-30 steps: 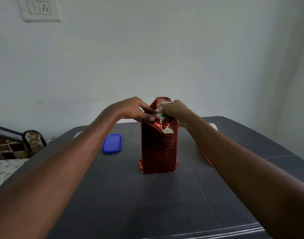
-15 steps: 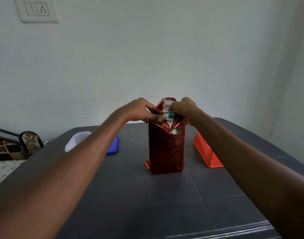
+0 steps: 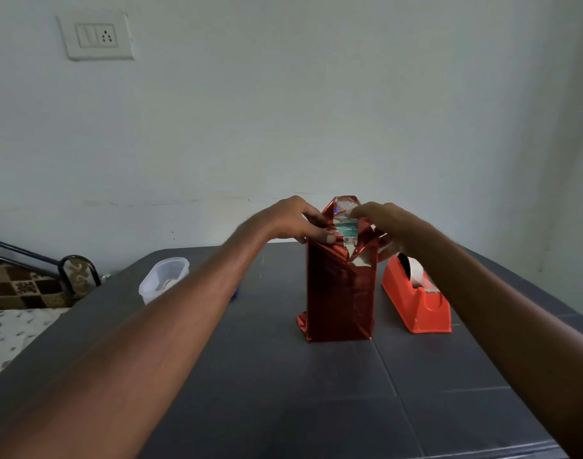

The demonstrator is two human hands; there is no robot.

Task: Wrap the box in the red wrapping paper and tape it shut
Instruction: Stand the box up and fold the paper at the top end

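Note:
A tall box wrapped in shiny red wrapping paper point(image 3: 339, 293) stands upright on the dark grey table point(image 3: 283, 392). Its top end is open: red flaps stick up and the box's green and white printing shows between them. My left hand point(image 3: 293, 223) holds the left flap, thumb pressed along the top front edge. My right hand point(image 3: 379, 223) pinches the upright back flap at its tip, its lower fingers curled behind the box's right side. An orange tape dispenser point(image 3: 419, 303) with a white roll stands just right of the box.
A clear plastic container point(image 3: 162, 279) sits at the table's left rear, a bit of blue lid showing behind my left forearm. A bed with patterned cloth point(image 3: 15, 289) and a metal frame lies left of the table. A white wall with a switch plate point(image 3: 96, 36) is behind.
The view has shifted right, bringing the tape dispenser and the clear container fully into sight. Both hands stay on the top flaps; the right hand's fingertips have moved up onto the back flap.

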